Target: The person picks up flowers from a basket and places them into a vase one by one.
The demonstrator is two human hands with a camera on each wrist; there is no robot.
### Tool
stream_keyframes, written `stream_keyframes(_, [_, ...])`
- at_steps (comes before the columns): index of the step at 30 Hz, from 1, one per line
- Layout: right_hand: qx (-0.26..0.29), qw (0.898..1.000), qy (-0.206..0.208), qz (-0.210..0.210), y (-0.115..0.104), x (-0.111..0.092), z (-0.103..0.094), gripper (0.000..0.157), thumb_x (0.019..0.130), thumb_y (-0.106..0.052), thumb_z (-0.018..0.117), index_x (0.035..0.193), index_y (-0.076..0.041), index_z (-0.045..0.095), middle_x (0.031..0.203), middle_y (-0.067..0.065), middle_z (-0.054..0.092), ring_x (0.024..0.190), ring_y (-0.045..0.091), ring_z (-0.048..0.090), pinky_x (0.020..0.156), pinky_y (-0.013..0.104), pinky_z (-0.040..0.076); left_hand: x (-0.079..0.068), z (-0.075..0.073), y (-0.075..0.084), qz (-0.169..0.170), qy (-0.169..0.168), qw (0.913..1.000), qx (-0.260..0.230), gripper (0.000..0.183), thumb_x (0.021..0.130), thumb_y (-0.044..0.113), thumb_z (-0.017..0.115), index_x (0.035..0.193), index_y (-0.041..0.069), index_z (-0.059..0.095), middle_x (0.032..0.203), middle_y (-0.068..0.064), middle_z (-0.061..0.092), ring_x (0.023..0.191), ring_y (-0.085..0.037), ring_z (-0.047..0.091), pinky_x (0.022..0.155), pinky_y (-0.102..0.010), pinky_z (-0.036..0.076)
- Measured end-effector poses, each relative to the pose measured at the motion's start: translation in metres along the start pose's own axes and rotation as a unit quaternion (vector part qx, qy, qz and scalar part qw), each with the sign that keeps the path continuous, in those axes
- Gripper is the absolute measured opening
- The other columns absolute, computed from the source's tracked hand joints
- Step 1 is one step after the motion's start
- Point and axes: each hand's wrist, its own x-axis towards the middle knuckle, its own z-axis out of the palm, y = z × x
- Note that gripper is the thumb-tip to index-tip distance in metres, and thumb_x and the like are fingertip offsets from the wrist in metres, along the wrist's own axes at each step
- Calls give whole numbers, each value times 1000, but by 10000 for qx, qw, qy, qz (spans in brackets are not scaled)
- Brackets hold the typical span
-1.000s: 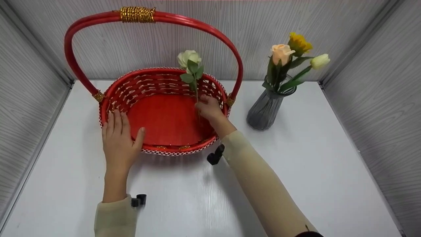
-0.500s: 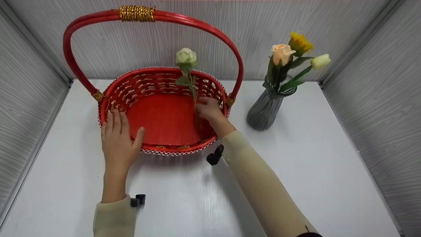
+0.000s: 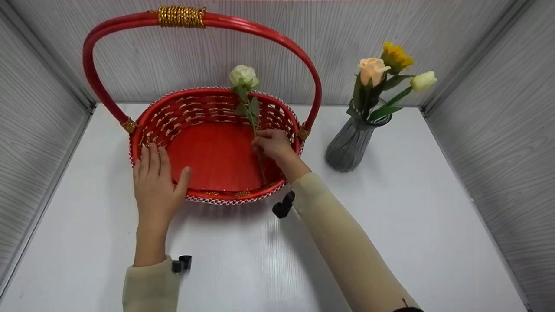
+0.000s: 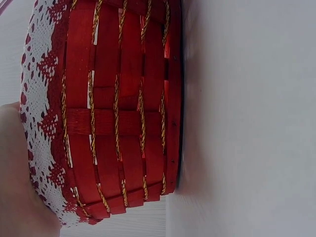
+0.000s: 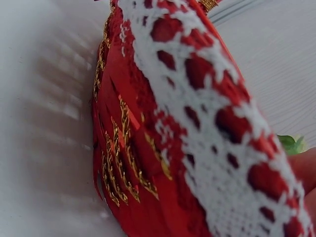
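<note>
A red woven basket (image 3: 217, 200) with a tall arched handle stands on the white table. My right hand (image 3: 275, 146) reaches inside its right part and pinches the green stem of a white rose (image 3: 243, 77). The bloom leans over the back rim, and the stem's lower end points down toward the front of the basket. My left hand (image 3: 157, 184) rests on the front left rim with its fingers straight. In the left wrist view the basket's side (image 4: 118, 123) shows gold cord and lace trim. The right wrist view has the lace rim (image 5: 207, 123) hiding most of that hand.
A grey glass vase (image 3: 347, 145) stands to the right of the basket, tilted in view. It holds a peach rose (image 3: 373, 71), a yellow flower (image 3: 396, 57) and a pale yellow tulip (image 3: 423, 81). Pale wood-grain panels (image 3: 494, 95) enclose the table (image 3: 416, 208) at back and sides.
The rose's bloom has shifted a little to the left and turned as my right hand works its stem. My left hand stays in place on the rim.
</note>
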Motion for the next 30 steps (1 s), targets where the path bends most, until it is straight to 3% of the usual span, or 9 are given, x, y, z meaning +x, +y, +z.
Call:
stream_keyframes(8, [420, 9991, -108, 41, 0, 1, 2, 23, 98, -4, 61, 119, 3, 67, 89, 15, 70, 76, 21, 67, 74, 32, 59, 0, 0, 0, -20, 27, 10000, -12, 81, 96, 52, 50, 154, 0, 30, 162, -22, 24, 152, -39, 16, 124, -53, 5])
stream_keyframes(13, [527, 9983, -249, -8, 0, 0, 2, 27, 96, -4, 64, 121, 7, 64, 87, 14, 69, 74, 22, 66, 72, 33, 59, 0, 1, 0, 5, 101, 9999, -8, 81, 95, 51, 51, 154, -1, 31, 161, -23, 27, 152, -40, 17, 124, -53, 6])
stream_keyframes(23, [679, 9954, -648, -201, 2, 0, 2, 29, 96, -6, 65, 122, 7, 63, 94, 13, 70, 80, 21, 68, 77, 35, 60, -1, 2, -1, 8, 68, 10000, 38, 81, 96, 53, 48, 154, -1, 30, 161, -23, 26, 152, -39, 16, 124, -53, 6])
stream_keyframes(30, [1169, 9878, -953, -395, -2, -7, -1, 22, 99, -9, 62, 117, 2, 65, 103, 17, 69, 91, 27, 68, 83, 40, 60, -2, 1, -2, 9, 100, 9999, 15, 80, 97, 53, 48, 154, -1, 30, 162, -22, 25, 153, -38, 15, 124, -52, 6])
